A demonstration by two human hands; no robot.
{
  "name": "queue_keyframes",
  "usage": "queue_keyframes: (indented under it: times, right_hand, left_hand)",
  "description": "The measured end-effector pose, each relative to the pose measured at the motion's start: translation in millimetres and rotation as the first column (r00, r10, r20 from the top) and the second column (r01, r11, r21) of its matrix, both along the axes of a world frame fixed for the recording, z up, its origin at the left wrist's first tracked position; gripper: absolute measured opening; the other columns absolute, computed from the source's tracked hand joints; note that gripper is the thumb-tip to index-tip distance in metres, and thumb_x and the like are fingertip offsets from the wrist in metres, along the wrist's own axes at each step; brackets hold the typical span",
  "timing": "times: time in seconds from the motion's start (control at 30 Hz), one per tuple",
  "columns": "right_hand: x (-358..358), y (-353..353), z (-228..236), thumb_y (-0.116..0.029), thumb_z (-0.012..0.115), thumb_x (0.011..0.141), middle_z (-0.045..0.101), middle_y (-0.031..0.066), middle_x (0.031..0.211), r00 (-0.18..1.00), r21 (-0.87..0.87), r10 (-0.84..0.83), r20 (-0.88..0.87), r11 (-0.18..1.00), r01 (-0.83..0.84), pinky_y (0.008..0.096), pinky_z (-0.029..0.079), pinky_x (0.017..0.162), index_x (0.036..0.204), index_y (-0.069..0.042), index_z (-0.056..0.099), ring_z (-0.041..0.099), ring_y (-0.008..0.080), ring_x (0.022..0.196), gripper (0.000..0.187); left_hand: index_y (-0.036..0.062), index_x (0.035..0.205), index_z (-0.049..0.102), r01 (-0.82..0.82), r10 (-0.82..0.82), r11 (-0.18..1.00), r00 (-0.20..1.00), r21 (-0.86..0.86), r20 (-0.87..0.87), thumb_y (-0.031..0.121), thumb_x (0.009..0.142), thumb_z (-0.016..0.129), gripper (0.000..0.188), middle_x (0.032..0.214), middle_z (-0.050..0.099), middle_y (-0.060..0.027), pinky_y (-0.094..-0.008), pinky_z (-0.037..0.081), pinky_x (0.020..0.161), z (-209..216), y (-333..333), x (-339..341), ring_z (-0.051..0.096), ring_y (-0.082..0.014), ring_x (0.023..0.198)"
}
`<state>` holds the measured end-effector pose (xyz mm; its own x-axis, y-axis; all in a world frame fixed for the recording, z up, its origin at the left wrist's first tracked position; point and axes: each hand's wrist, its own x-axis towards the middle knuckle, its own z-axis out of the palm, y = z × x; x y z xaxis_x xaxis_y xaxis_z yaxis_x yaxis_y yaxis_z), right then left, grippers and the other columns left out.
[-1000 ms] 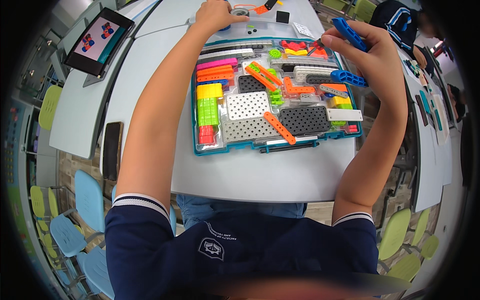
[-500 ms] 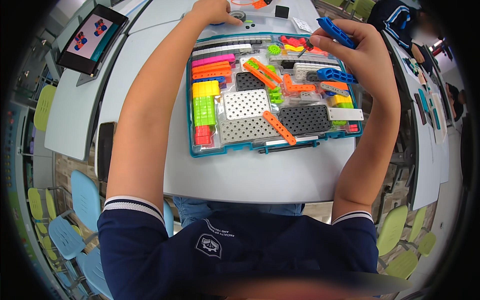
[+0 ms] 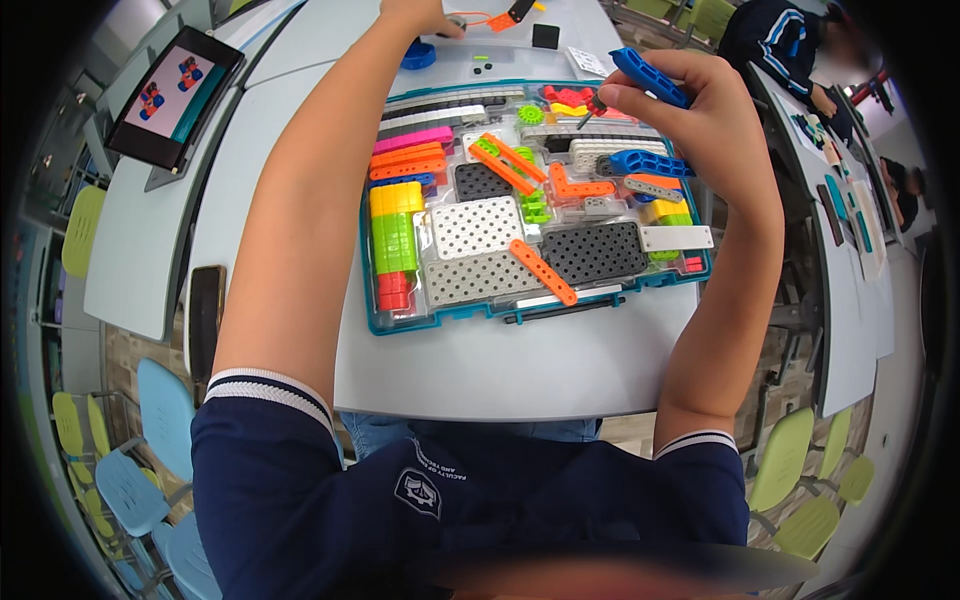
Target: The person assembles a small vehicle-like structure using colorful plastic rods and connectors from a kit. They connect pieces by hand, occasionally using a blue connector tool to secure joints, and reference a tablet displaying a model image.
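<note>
My right hand [image 3: 715, 95] is closed around a blue angled building beam [image 3: 650, 75] above the kit box [image 3: 500, 308]. At its thumb and fingertips is a small red part with a thin dark shaft [image 3: 590, 115]. At the upper edge, beyond the box, my left hand [image 3: 415, 14] is bent around a dark grey round part [image 3: 456, 24], partly hidden by the fingers. A blue ring-shaped part [image 3: 418, 55] lies just below that hand. Another blue beam [image 3: 650, 163] rests on the box under my right wrist.
The box holds colourful beams, blocks and perforated plates, with a loose orange beam [image 3: 543, 272] on top. A tablet [image 3: 178, 95] stands at left; a phone [image 3: 206, 320] lies by my left forearm. Behind lie a black square [image 3: 546, 37] and orange parts [image 3: 505, 18]. Another person [image 3: 780, 35] sits at right.
My left hand has shifted up and left with the grey round part, uncovering more of the blue ring. My right hand keeps its hold. The whole view has tilted slightly.
</note>
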<state>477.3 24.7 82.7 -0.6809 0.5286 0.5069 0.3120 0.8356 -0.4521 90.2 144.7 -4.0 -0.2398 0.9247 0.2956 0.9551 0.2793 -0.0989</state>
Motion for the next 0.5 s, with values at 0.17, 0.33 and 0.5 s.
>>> queue_keyframes:
  times: [0.17,0.33,0.5]
  right_hand:
    - [6.5,2.3,-1.1,-0.025,0.082,0.087,0.069,-0.0008,0.073,0.999,-0.077,-0.027,-0.022,0.997,0.026,0.022,0.033,0.051,0.099,-0.004,0.08,0.051,0.002,0.057,0.025]
    - [-2.3,18.4,-14.4,-0.031,0.084,0.085,0.069,-0.0006,0.073,0.994,-0.235,-0.09,-0.056,0.969,0.075,0.022,0.04,0.054,0.103,-0.005,0.08,0.057,0.0038,0.059,0.032]
    - [-7.6,22.3,-25.4,-0.033,0.084,0.085,0.07,0.0001,0.076,0.976,-0.502,-0.179,-0.121,0.86,0.095,0.0194,0.043,0.057,0.099,-0.007,0.081,0.06,0.006,0.065,0.03]
  left_hand:
    - [0.0161,0.112,0.08,-0.053,0.045,0.996,0.994,-0.077,-0.099,0.075,0.076,0.075,0.069,0.115,0.068,-0.0094,-0.0388,0.056,0.08,-3.5,-0.8,-3.5,0.069,-0.0215,0.103]
    - [0.0035,0.095,0.08,0.264,-0.4,0.896,0.83,0.358,0.389,0.036,0.081,0.083,0.035,0.085,0.076,-0.0184,-0.0407,0.055,0.068,10.5,-54.8,31.1,0.073,-0.0255,0.076]
    - [0.0107,0.106,0.08,0.408,-0.621,0.783,0.478,0.469,0.621,0.048,0.088,0.075,0.042,0.088,0.071,-0.0051,-0.033,0.05,0.067,14.2,-123.0,91.1,0.066,-0.0153,0.081]
